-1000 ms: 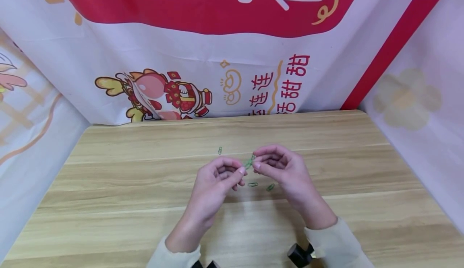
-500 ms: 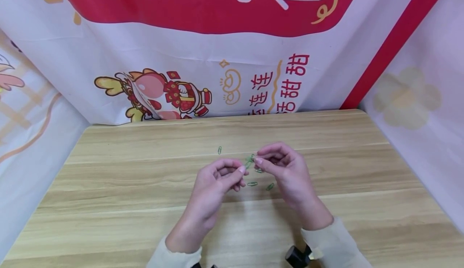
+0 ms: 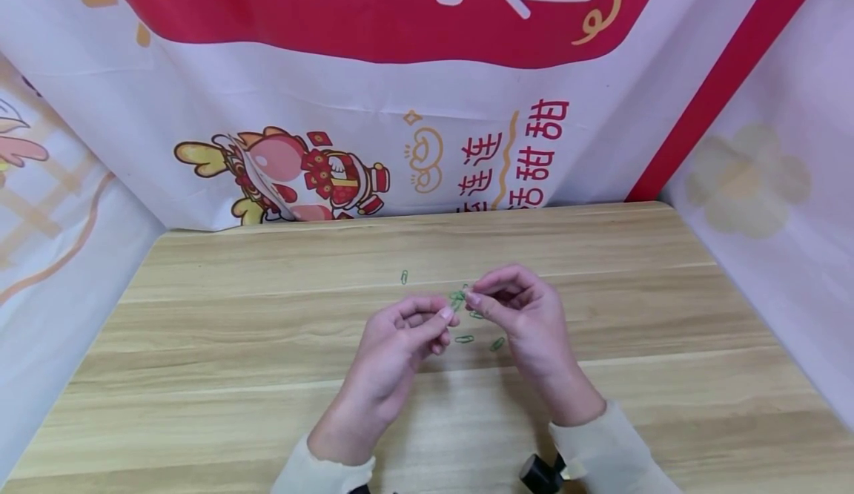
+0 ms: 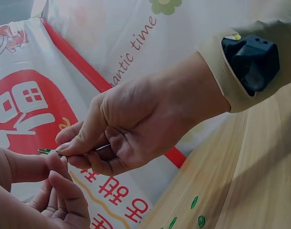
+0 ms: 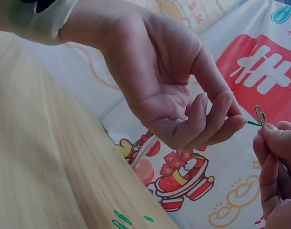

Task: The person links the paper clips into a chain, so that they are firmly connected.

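Observation:
Both hands meet above the table, fingertip to fingertip. My left hand (image 3: 396, 349) pinches a green paper clip (image 3: 457, 305) between thumb and forefinger. My right hand (image 3: 534, 331) pinches a second green paper clip (image 5: 259, 114), which stands up from the fingertips. In the right wrist view the two clips cross or touch in the narrow gap between the hands; whether they are linked I cannot tell. The remaining fingers of both hands are loosely curled. Part of each clip is hidden by the fingertips.
Several loose green paper clips lie on the wooden table (image 3: 233, 331): one clip (image 3: 404, 277) farther back on the left, others (image 3: 464, 339) beneath the hands. A printed white-and-red cloth (image 3: 373, 86) stands along the table's back edge, with cloth at both sides too.
The right hand has shifted slightly away and back toward the left fingertips. A clip on the table, earlier hidden by the right hand, now shows between the hands. The left hand has barely moved.

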Demonstrator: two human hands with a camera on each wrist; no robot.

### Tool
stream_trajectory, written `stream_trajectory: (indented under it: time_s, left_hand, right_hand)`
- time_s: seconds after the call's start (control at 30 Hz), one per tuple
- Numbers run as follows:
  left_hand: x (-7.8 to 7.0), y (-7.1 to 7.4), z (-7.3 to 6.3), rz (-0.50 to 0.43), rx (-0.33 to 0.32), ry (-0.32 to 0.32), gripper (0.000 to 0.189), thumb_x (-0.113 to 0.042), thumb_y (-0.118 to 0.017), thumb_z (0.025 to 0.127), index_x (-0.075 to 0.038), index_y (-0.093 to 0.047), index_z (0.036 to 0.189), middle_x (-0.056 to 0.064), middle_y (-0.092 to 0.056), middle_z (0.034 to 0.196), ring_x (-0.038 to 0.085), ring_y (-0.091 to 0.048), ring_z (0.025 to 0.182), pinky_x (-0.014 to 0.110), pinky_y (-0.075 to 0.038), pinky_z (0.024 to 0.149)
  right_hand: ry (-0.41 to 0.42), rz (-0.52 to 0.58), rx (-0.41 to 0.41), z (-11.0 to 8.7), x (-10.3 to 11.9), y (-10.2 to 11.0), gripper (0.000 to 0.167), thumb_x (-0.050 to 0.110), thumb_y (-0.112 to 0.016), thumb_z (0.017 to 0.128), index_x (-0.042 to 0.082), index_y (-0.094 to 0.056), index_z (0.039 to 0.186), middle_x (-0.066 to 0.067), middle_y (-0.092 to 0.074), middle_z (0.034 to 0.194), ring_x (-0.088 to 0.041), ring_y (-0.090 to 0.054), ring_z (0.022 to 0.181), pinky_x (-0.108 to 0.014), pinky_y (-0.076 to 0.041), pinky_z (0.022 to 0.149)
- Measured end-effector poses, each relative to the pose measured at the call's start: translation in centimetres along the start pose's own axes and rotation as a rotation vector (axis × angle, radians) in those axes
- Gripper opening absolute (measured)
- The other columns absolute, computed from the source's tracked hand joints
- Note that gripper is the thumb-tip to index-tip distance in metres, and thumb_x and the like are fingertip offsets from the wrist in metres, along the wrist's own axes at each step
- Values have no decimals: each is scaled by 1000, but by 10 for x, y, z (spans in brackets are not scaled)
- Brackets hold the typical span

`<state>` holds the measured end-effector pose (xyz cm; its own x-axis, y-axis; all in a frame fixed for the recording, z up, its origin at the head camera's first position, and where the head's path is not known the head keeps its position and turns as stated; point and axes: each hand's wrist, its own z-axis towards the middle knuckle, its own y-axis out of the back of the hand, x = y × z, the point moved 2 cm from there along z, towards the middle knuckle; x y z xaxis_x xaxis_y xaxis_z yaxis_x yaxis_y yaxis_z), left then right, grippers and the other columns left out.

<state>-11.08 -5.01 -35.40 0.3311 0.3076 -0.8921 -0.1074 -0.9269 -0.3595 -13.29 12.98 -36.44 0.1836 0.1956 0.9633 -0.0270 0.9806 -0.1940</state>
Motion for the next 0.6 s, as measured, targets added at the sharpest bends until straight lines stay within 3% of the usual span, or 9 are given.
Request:
stream_trajectory:
  time_s: [0.17,0.4,0.6]
  left_hand:
    - [1,0,0,-27,23,10,15,-1,-71,98,0,-68,112,-2,-76,95,9,-65,81,20,-54,76]
    - [3,0,1,-101,55,39,9,1,-68,100,-5,-70,106,-3,-76,93,6,-64,80,17,-53,75]
    - [3,0,2,-142,54,39,10,0,-67,101,-8,-71,102,-3,-75,93,6,-64,80,18,-53,76]
  right_hand:
    - [42,-55,-20,0,0,1,30,-17,-77,86,12,-74,95,4,-79,90,-12,-74,82,-25,-64,79]
    - [108,-116,-21,1,0,2,19,-16,-78,85,-11,-68,99,3,-79,90,-12,-74,83,-24,-64,78]
    - [131,-158,6,1,-2,4,17,-13,-79,86,-12,-67,99,-7,-79,92,-13,-75,85,-25,-64,80]
